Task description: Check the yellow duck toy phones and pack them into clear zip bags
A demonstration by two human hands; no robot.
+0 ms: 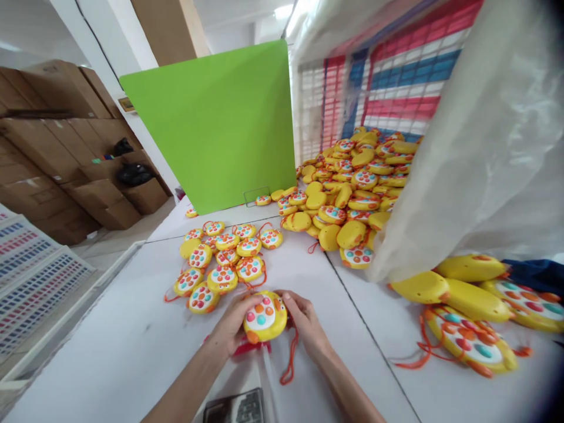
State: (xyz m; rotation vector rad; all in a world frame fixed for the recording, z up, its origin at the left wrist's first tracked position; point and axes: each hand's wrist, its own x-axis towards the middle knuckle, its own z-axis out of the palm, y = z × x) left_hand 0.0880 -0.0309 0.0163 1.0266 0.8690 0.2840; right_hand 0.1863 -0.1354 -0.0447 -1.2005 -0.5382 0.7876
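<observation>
Between my two hands is a yellow duck-shaped toy with a white face and pink, orange and teal buttons. My left hand grips its left side, thumb on the front. My right hand closes on its right edge by the duck's beak. A red-orange cord loop dangles below my right hand. Under the toy lies a pink-red object, mostly hidden, so its kind is unclear. Just beyond my hands, several like toys lie grouped on the white table, some with cords.
A large heap of duck toys fills the back right beside a clear plastic sheet. More toys lie at the near right. A green board stands behind. A dark framed item sits at the front edge; cartons are stacked left.
</observation>
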